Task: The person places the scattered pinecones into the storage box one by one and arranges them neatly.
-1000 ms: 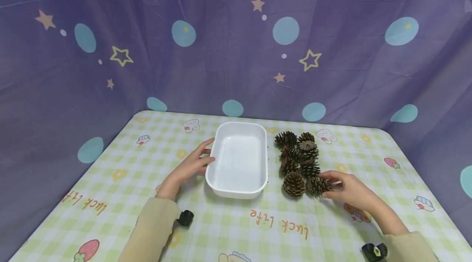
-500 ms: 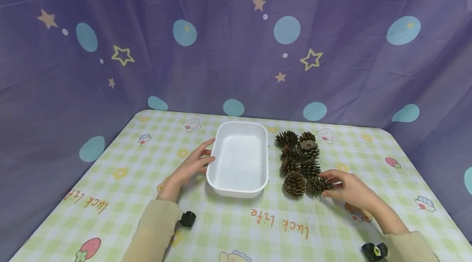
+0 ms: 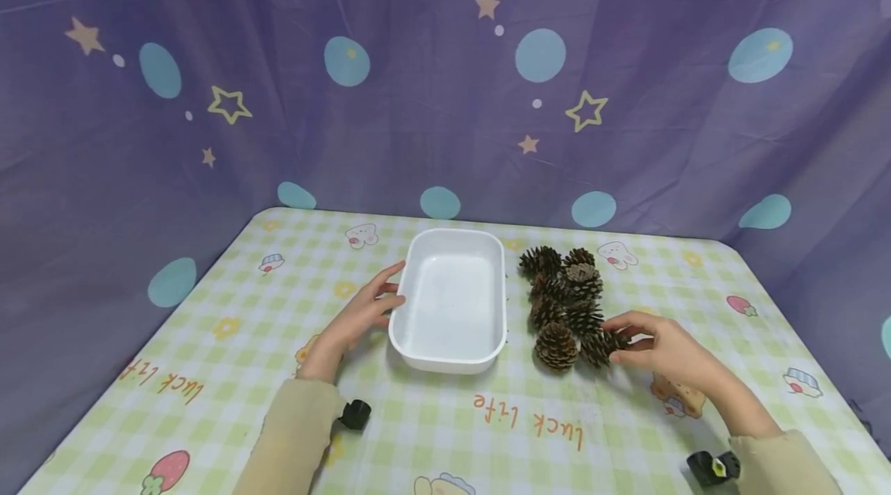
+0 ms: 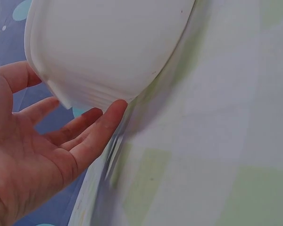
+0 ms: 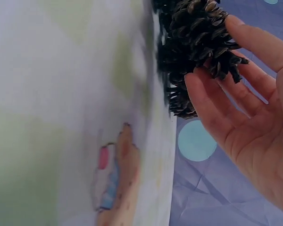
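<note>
A white rectangular dish (image 3: 452, 302) with rounded corners stands on the table, its inside bare. At its left side rests my left hand (image 3: 365, 313), fingers spread and fingertips against the wall; in the left wrist view the fingers (image 4: 115, 113) reach along the dish's outer side. To the right of the dish lie several brown pine cones (image 3: 557, 348) in two rough columns. My right hand (image 3: 661, 348) pinches the nearest cone of the right column, a pine cone (image 3: 600, 348) that appears tilted. The right wrist view has this cone (image 5: 203, 33) between thumb and fingers.
A green checked tablecloth (image 3: 515, 433) with printed figures covers the table. Behind and beside it hangs a purple curtain (image 3: 431, 139). Small dark specks lie between the dish and the cones. Black wrist devices (image 3: 355, 414) sit at both sleeves.
My right hand has shifted slightly up and right, and the pinched pine cone has tilted, its near end rising. The left hand and the dish stay in place.
</note>
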### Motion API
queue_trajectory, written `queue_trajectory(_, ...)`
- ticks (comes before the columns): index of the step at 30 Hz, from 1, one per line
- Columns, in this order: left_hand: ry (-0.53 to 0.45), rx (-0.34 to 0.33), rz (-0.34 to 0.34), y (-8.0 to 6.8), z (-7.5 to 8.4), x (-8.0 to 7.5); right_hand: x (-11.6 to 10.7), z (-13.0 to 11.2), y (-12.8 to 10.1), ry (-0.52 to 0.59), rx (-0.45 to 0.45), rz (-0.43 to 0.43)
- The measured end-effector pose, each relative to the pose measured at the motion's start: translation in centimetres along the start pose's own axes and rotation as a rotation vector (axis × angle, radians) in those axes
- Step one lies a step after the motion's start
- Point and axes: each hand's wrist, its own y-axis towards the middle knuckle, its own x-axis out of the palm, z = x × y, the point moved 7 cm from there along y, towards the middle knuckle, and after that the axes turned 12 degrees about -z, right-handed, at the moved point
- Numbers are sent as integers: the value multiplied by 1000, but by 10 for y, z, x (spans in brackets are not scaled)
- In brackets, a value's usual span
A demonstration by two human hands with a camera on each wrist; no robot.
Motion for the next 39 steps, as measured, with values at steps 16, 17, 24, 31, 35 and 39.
queue_trajectory(16,-15,0,6,2,3,0,-20,-32,12,-129,-137,73)
queue_trajectory(17,-20,-1,3,1,4,1,-21,-34,13,-141,-143,76)
queue_trajectory(24,-51,-7,-3,-5,11,4,-25,-45,26,-189,-163,91)
queue_trajectory(31,-21,-1,21,-1,-2,-1,-24,-50,42,-174,-123,70)
queue_trajectory(35,-29,-3,33,-1,-5,-1,-23,-52,52,-158,-104,50)
queue_trajectory(39,-40,-11,33,-1,-5,-1,-24,-57,61,-150,-108,45)
